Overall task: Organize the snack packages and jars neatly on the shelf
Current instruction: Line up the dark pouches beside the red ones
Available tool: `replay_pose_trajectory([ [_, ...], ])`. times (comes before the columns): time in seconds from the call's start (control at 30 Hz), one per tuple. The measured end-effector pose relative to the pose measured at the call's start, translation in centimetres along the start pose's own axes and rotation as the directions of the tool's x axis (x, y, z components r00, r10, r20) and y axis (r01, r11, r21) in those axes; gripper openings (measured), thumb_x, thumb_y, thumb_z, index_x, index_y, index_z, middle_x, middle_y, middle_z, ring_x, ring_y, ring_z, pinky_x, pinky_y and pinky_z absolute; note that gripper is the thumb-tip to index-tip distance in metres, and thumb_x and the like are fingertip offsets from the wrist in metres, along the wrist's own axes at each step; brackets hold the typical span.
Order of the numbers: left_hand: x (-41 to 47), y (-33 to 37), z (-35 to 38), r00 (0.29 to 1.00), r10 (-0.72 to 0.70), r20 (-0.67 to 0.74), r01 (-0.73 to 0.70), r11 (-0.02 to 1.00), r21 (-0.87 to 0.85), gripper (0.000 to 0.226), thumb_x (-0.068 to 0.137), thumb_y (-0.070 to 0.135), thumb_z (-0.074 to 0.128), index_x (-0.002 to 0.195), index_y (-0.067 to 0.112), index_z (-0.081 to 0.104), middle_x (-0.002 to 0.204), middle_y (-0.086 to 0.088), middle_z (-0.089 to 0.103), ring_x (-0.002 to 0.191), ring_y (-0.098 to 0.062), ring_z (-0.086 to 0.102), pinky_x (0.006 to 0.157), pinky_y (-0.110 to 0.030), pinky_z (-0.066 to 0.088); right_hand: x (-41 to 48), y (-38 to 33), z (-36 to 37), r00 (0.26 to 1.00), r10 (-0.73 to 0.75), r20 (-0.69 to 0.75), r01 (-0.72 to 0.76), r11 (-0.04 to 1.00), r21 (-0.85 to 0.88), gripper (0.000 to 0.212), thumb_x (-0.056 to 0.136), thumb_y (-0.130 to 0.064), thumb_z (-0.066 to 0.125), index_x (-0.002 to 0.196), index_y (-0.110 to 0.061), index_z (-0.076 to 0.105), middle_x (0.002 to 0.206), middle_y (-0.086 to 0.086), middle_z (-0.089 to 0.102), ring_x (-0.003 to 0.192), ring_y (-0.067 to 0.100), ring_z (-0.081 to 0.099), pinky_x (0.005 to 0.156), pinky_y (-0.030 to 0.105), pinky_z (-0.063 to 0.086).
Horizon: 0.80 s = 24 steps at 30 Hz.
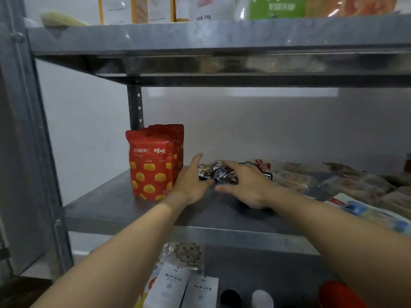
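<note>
Two red snack pouches with yellow spots point(152, 162) stand upright at the left of the middle metal shelf point(124, 210). Just right of them lies a dark crinkled snack packet point(219, 172). My left hand point(191, 182) rests at the packet's left end, fingers extended toward it. My right hand point(244, 185) lies over the packet's right part with fingers spread on it. Whether either hand is gripping the packet is unclear through the blur. More clear-wrapped snack packs point(295, 177) lie flat to the right.
The upper shelf point(200, 38) carries upright bags and boxes. A blue and white pack point(364, 213) lies at the middle shelf's right front. Below, white pouches point(171, 285), jar lids point(262, 298) and a red lid point(340, 294) sit on the lower shelf. A metal upright point(24, 130) stands at left.
</note>
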<state>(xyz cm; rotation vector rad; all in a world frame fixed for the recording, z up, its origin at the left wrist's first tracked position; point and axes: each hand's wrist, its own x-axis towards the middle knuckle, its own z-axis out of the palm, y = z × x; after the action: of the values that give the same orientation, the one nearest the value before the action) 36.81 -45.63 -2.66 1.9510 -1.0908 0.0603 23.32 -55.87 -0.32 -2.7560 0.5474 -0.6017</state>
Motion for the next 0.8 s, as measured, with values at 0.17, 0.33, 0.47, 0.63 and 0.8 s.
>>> replay_pose_trajectory([
  [0.17,5.5,-1.2,2.0,0.990,-0.137,-0.013,0.136,0.987,-0.091,0.078,0.090,0.033,0.062,0.152,0.031,0.014,0.148,-0.014,0.038,0.132,-0.032,0.041,0.100,-0.030,0.036,5.1,1.8,-0.7,0.999,0.052,-0.006,-0.052,0.998,0.044,0.078,0.087,-0.047,0.065,0.151,-0.018,0.032,0.151,0.005,0.041,0.138,0.023,0.039,0.109,0.029,0.031],
  [0.33,9.6,-2.8,3.5,0.944,-0.328,0.022,0.328,0.935,-0.132,0.087,0.086,0.046,0.064,0.153,0.025,0.013,0.153,-0.011,0.031,0.137,-0.033,0.034,0.105,-0.035,0.036,10.0,3.5,-0.2,0.988,0.125,0.085,-0.135,0.983,0.122,0.066,0.090,-0.044,0.063,0.144,-0.012,0.042,0.147,0.007,0.046,0.133,0.023,0.045,0.109,0.031,0.035],
  [0.47,12.2,-3.9,4.4,0.913,-0.407,0.033,0.405,0.893,-0.198,0.095,0.079,0.043,0.074,0.152,0.023,0.016,0.151,-0.011,0.035,0.136,-0.032,0.037,0.106,-0.034,0.037,13.1,4.7,0.5,0.972,0.171,0.163,-0.185,0.979,0.080,0.055,0.093,-0.042,0.059,0.136,-0.009,0.050,0.139,0.009,0.052,0.126,0.026,0.050,0.101,0.031,0.040],
  [0.63,13.6,-4.7,5.6,0.877,-0.479,-0.015,0.456,0.844,-0.283,0.102,0.071,0.022,0.084,0.151,0.016,0.020,0.148,-0.012,0.040,0.132,-0.031,0.042,0.107,-0.036,0.040,15.8,5.6,1.9,0.944,0.188,0.271,-0.187,0.982,-0.028,0.048,0.092,-0.044,0.059,0.122,-0.006,0.063,0.124,0.011,0.063,0.112,0.027,0.058,0.086,0.028,0.044],
  [0.8,14.7,-4.9,6.3,0.867,-0.497,0.010,0.469,0.810,-0.352,0.087,0.079,0.001,0.073,0.149,0.015,0.023,0.144,-0.016,0.042,0.125,-0.034,0.050,0.100,-0.043,0.048,17.3,6.8,2.1,0.916,0.221,0.335,-0.225,0.974,-0.029,0.058,0.081,-0.050,0.071,0.111,-0.001,0.062,0.106,0.009,0.062,0.095,0.023,0.058,0.076,0.028,0.042],
])
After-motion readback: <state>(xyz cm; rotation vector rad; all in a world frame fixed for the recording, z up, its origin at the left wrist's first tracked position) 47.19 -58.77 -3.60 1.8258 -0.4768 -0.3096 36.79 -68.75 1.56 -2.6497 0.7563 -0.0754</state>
